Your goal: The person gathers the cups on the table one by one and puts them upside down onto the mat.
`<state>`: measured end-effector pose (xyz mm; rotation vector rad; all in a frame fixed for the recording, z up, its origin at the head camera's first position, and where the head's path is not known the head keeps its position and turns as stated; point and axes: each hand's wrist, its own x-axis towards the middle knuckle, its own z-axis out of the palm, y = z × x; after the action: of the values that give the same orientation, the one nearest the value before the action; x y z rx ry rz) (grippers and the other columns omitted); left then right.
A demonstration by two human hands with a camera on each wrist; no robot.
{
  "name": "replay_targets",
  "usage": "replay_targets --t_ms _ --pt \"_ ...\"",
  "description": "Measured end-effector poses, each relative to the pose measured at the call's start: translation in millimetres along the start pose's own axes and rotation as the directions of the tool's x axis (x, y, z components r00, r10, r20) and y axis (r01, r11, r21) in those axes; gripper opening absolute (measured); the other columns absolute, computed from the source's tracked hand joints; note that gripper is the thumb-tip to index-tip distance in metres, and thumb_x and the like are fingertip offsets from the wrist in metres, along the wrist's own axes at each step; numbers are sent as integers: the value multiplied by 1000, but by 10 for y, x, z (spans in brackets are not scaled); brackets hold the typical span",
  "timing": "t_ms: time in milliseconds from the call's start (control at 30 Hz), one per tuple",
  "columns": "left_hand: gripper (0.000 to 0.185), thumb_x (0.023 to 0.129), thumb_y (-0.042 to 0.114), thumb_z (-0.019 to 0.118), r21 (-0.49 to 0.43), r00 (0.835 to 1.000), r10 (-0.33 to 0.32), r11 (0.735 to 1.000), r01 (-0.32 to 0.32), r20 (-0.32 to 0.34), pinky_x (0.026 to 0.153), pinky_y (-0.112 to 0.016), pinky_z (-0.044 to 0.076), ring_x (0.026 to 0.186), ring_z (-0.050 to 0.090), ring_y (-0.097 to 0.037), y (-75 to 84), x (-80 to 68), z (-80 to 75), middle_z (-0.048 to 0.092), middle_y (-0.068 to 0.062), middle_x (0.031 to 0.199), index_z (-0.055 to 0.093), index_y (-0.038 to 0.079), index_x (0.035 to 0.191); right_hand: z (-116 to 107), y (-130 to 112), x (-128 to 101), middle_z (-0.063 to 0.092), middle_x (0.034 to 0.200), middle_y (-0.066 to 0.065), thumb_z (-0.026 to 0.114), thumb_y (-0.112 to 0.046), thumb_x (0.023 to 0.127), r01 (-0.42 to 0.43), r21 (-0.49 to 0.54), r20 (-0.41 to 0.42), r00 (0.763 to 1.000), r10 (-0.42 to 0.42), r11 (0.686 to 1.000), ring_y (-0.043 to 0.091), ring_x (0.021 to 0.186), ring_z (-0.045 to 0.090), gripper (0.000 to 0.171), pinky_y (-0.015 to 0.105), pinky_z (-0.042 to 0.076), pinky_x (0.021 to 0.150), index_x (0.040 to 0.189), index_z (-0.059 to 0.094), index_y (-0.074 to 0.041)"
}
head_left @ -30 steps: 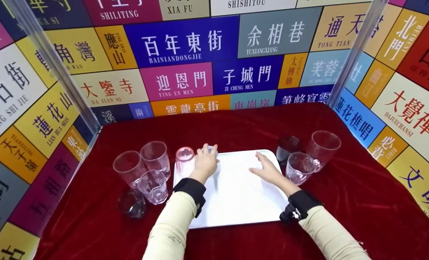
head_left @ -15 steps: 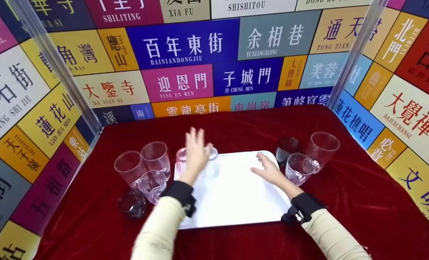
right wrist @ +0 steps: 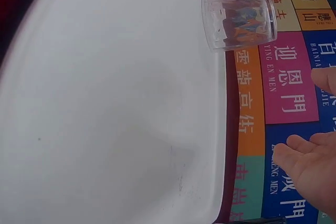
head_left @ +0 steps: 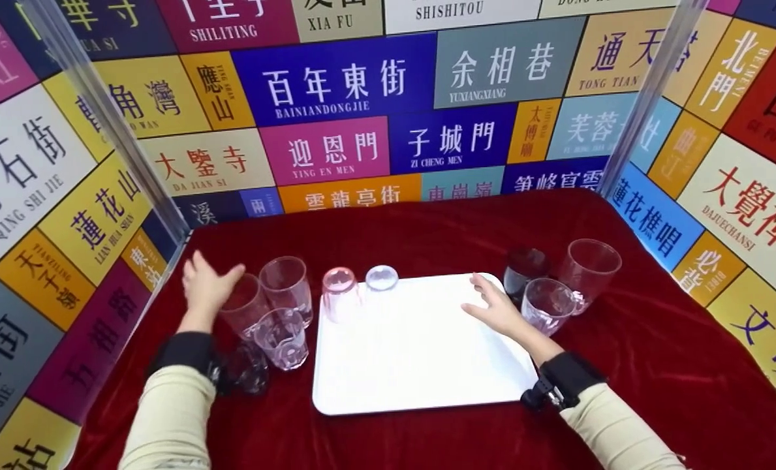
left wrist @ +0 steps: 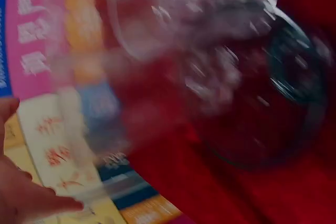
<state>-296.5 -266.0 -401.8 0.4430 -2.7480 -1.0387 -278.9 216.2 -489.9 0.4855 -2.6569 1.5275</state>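
Observation:
My left hand (head_left: 208, 287), fingers spread and empty, is at the left group of glasses, overlapping the rim of a tall clear glass (head_left: 244, 312). Beside that glass stand another clear glass (head_left: 287, 290), a faceted clear tumbler (head_left: 282, 343) and a dark glass (head_left: 249, 371) partly hidden by the wrist strap. In the blurred left wrist view, the dark glass (left wrist: 252, 145) shows near the extended fingers. Over the right side of a white tray (head_left: 420, 352), my right hand (head_left: 497, 312) hovers with fingers apart, holding nothing. Upside down along the tray's far left edge are a pink glass (head_left: 340, 297) and a small clear glass (right wrist: 239, 22).
Right of the tray stand a dark glass (head_left: 523, 269), a tall clear glass (head_left: 591, 271) and a faceted tumbler (head_left: 547, 307), close to the right forearm. Dark red cloth (head_left: 427, 238) covers the table. Walls with colourful sign panels (head_left: 335, 78) enclose it.
My left hand has moved left from the small clear glass, past the pink one, to the left group, uncovering both tray glasses. The right hand has stayed nearly still.

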Motion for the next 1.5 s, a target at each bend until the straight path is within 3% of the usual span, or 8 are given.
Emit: replay_targets --t_ms 100,200,400,700,1067,1267,1400,1500 --pt "106 83 45 60 -14 985 -34 999 37 169 108 -59 6 131 -4 -54 -143 -36 13 -10 -35 145 -12 -6 142 2 35 -8 33 137 32 61 -8 85 -20 -1 13 1000 20 1000 44 127 31 67 48 26 107 137 24 15" --pt "111 81 49 61 -8 965 -26 1000 29 262 107 -61 6 129 -5 -57 -217 -37 61 -14 -35 144 -16 -4 141 13 51 -16 34 136 32 61 -9 85 -17 -5 11 1000 17 1000 44 127 32 67 47 27 107 136 25 15" --pt "114 77 49 65 23 950 -11 1000 4 311 106 -62 10 129 -1 -57 -228 -38 55 -12 -33 145 -12 -3 142 3 -13 -34 36 134 34 61 -7 85 -30 6 -3 1000 30 1000 45 126 33 65 47 27 107 134 26 17" --pt "98 77 40 67 56 935 37 997 -61 354 104 -60 19 128 13 -54 -165 -80 63 10 -35 142 9 -5 143 32 81 -32 35 136 32 61 -10 85 -50 2 -2 999 50 999 43 127 33 68 46 27 107 136 24 15" --pt "85 76 38 67 68 960 57 995 -78 274 102 -53 31 120 36 -46 -163 -83 34 33 -37 131 29 -11 134 26 96 -55 35 136 33 62 -9 85 -60 9 -1 998 60 998 43 127 33 66 46 27 107 135 26 16" --pt "86 75 44 64 90 989 -107 991 98 99 97 -55 34 119 36 -50 -175 -82 -40 33 -34 133 29 -5 136 13 89 -52 34 136 32 61 -8 85 -64 17 -3 998 64 998 43 127 32 66 46 27 107 135 25 16" --pt "89 72 47 64 -122 955 -285 954 273 -86 100 -52 33 124 32 -46 -136 -66 -55 27 -27 138 26 5 140 14 105 -59 33 137 32 61 -10 86 -73 21 5 997 73 997 43 128 31 67 46 25 108 137 24 14" --pt "87 71 46 66 -410 893 -405 861 300 -197 106 -40 30 128 31 -35 -80 -37 -49 26 -18 141 26 11 140 21 111 -65 33 138 31 60 -12 87 -74 21 12 997 74 997 43 129 30 67 46 25 108 137 24 14"
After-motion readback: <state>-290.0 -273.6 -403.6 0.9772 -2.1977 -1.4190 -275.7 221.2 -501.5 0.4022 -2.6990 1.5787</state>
